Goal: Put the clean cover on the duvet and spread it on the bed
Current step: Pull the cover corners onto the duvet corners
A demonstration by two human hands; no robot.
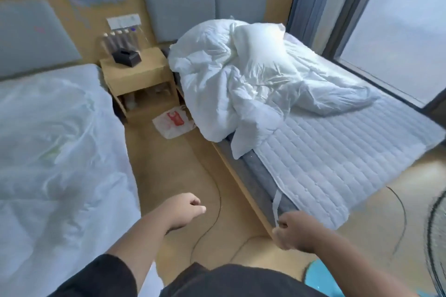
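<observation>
The duvet [241, 75] lies in a crumpled white heap at the head end of the right-hand bed [337, 164], one corner drooping over the near edge. It looks soft, bulky and light, likely to slump and twist, so its corners seem the best places to take hold. Under it the quilted mattress pad [325, 152] shows stitched ribs. The left hand [183, 210] hangs over the floor, fingers curled, holding nothing. The right hand [293, 231] hovers by the pad's corner strap [277, 205]; whether it pinches the strap is unclear.
</observation>
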